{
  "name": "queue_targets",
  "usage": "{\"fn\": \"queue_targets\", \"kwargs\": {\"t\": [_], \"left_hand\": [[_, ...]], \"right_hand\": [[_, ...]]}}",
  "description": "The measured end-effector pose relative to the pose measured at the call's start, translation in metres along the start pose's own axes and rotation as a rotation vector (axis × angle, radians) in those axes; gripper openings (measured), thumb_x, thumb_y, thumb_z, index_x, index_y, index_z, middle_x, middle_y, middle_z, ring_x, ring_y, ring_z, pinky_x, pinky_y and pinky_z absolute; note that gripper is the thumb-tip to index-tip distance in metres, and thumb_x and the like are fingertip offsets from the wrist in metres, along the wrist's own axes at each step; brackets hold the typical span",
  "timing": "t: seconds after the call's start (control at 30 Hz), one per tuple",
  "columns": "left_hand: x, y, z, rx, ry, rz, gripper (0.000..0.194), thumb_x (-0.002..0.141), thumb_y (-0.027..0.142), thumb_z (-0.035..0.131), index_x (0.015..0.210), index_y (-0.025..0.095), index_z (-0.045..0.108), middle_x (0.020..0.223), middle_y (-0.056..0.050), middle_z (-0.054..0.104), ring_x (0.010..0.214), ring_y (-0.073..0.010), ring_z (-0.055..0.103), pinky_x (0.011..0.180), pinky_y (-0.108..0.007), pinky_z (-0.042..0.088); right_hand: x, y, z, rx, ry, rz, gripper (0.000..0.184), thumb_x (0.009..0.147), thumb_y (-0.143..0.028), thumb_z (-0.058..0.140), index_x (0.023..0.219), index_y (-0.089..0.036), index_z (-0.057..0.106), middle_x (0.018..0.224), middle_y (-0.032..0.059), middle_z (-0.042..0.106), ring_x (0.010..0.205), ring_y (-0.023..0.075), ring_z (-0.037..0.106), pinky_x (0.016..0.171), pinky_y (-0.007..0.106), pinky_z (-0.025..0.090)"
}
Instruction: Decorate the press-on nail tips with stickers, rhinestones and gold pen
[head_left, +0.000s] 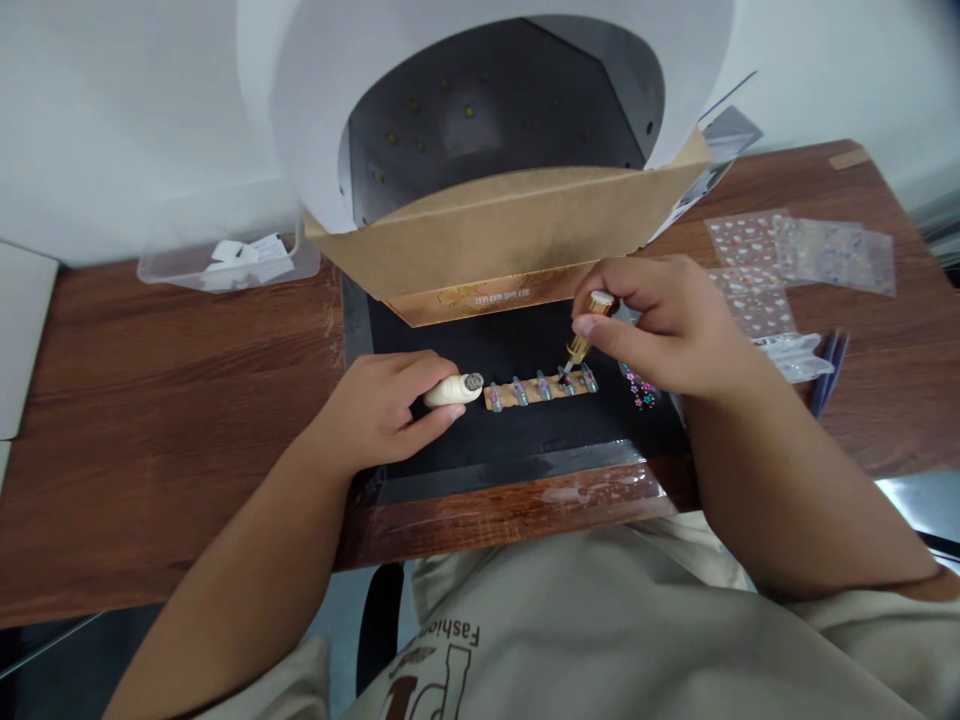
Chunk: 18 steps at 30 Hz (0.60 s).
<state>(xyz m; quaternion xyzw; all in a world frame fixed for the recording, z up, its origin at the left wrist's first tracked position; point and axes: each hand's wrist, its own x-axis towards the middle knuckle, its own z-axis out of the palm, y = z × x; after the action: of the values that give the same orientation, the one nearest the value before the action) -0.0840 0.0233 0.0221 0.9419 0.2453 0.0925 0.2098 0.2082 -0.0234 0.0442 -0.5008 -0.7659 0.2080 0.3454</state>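
Observation:
My left hand (401, 410) is closed round a small cream-coloured bottle (450, 390) that lies tilted, its ridged neck uncapped and facing right. In my right hand (660, 320) is a nail polish brush (580, 345) with a gold handle, pinched between thumb and fingers and pointing down. The brush tip meets, or nearly meets, the fourth nail from the left on a tan strip (531, 396). Several shiny bluish false nails (544, 385) with pink and purple bits stand in a row across this strip. Small coloured flower-shaped sequins (641, 390) lie just right of it.
A black mat (465, 445) lies under the work. Behind it stands a brown cardboard box (510, 220) below a large white lamp (307, 120). A clear plastic bin (225, 270) with papers is at left. Sticker sheets (750, 270) and plastic packets (832, 255) lie at right.

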Motion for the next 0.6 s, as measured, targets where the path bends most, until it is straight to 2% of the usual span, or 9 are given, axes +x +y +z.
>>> {"fn": "queue_targets", "kwargs": {"t": [0.13, 0.3, 0.43, 0.5, 0.6], "left_hand": [[0.001, 0.000, 0.000, 0.004, 0.007, 0.009, 0.022, 0.096, 0.040, 0.050, 0.095, 0.019, 0.057, 0.076, 0.000, 0.063, 0.062, -0.0128, 0.055, 0.059, -0.026, 0.040], [0.001, 0.001, -0.001, 0.010, 0.012, 0.023, 0.022, 0.096, 0.039, 0.050, 0.095, 0.018, 0.058, 0.076, 0.000, 0.062, 0.061, -0.0123, 0.054, 0.058, -0.025, 0.039], [0.000, 0.000, -0.001, 0.016, 0.009, 0.022, 0.022, 0.096, 0.037, 0.050, 0.094, 0.017, 0.058, 0.076, 0.000, 0.062, 0.062, -0.0121, 0.055, 0.059, -0.025, 0.039], [-0.001, 0.000, 0.000, 0.014, 0.009, 0.019, 0.022, 0.096, 0.038, 0.051, 0.094, 0.017, 0.058, 0.076, 0.000, 0.062, 0.062, -0.0120, 0.055, 0.059, -0.025, 0.039], [-0.001, 0.000, 0.000, 0.011, 0.009, 0.013, 0.022, 0.096, 0.038, 0.051, 0.095, 0.017, 0.059, 0.076, 0.000, 0.062, 0.062, -0.0120, 0.055, 0.059, -0.025, 0.039]], "right_hand": [[0.001, 0.001, 0.003, -0.088, -0.072, 0.003, 0.012, 0.085, -0.027, 0.060, 0.075, -0.023, 0.056, 0.063, -0.0009, 0.060, 0.055, 0.0144, 0.053, 0.055, 0.031, 0.038], [0.002, 0.005, 0.004, -0.182, 0.039, 0.029, 0.011, 0.084, -0.029, 0.060, 0.077, -0.022, 0.057, 0.066, 0.0023, 0.062, 0.061, 0.0180, 0.056, 0.060, 0.033, 0.039], [0.001, 0.002, -0.002, -0.105, 0.061, 0.069, 0.010, 0.084, -0.025, 0.060, 0.075, -0.020, 0.057, 0.063, 0.0011, 0.061, 0.057, 0.0155, 0.055, 0.056, 0.031, 0.038], [0.001, 0.001, -0.005, -0.021, 0.020, 0.063, 0.011, 0.085, -0.024, 0.060, 0.074, -0.021, 0.058, 0.063, -0.0002, 0.061, 0.056, 0.0139, 0.054, 0.054, 0.029, 0.038], [0.001, 0.001, -0.008, 0.052, -0.106, 0.020, 0.014, 0.086, -0.024, 0.060, 0.072, -0.021, 0.058, 0.061, -0.0022, 0.058, 0.054, 0.0123, 0.050, 0.053, 0.028, 0.037]]}}
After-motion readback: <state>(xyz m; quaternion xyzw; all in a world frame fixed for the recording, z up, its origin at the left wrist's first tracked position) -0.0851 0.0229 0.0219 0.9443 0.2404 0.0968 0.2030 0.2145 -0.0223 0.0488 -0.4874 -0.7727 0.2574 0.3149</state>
